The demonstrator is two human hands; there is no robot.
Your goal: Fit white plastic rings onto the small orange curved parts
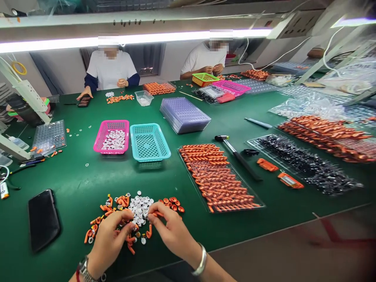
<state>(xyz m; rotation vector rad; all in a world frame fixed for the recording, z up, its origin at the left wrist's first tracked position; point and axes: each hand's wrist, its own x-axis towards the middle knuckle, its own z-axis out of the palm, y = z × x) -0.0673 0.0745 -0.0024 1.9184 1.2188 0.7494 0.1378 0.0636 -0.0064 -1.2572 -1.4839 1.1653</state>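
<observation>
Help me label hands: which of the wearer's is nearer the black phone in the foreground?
Left. The left hand is to the right of the black phone; the right hand is farther right, beside the white discs.

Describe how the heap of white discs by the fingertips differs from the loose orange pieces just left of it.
Colour: the white discs are plain white; the orange pieces are mostly orange, some with yellow bits.
Shape: the white discs are flat and round, while the orange pieces are curved, several like small hooks.
Layout: the white discs mostly lie bunched together; the orange pieces spread out more.
Both are small, loose parts on the green tabletop.
</observation>
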